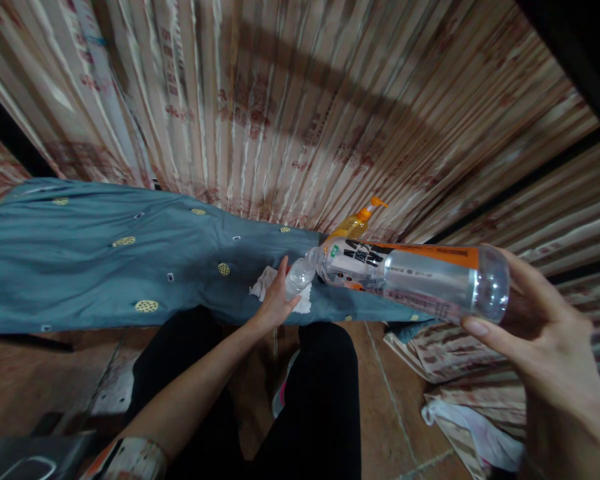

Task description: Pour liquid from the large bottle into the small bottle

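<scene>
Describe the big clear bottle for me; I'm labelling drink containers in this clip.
The clear plastic bottle lies almost on its side in the right hand, gripped at its base. Its label is orange, white and black. The neck tips toward a small clear container held by the left hand over blue-grey cloth. It looks mostly empty.

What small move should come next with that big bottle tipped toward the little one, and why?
Probably tilt the large clear bottle in the right hand a touch further. It lies nearly level, its mouth meeting the small bottle that the left hand steadies over a white tissue; whether liquid flows cannot be told.
</scene>
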`<state>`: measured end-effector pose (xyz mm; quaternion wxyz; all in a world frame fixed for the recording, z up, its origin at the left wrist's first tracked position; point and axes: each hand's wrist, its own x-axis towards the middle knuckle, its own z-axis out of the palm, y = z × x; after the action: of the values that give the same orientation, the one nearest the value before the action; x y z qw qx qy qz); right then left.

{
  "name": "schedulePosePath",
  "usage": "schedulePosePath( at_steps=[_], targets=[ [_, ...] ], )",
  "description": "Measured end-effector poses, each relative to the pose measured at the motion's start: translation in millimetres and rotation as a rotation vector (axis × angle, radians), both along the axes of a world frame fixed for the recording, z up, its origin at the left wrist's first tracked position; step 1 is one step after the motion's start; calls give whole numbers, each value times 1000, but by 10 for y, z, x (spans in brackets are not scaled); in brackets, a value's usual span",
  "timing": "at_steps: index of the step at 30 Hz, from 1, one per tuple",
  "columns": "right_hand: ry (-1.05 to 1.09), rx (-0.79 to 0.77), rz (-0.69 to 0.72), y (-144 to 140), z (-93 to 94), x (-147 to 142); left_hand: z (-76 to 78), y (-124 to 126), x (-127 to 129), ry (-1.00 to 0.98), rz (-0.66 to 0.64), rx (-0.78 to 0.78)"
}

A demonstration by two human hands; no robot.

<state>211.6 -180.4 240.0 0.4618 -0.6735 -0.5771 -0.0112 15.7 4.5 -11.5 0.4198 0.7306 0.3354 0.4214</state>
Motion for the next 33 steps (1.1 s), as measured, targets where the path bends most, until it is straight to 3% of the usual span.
schedulePosePath(
  at_steps=[11,17,22,28,33],
  targets=[
    [5,-16,60,45,39,-63,26,-11,-2,3,0,-16],
    [124,-2,-32,-43,-91,30,39,-11,-3,21,9,-35],
    [255,39,-86,-165,-421,144,34,-1,-15,5,-10,-6],
    [498,39,-116,-310,-1060,310,8,14,-25,-5,-18,19],
    [775,66,-95,-352,-1460,181,42,14,-41,-6,5,-15]
  ],
)
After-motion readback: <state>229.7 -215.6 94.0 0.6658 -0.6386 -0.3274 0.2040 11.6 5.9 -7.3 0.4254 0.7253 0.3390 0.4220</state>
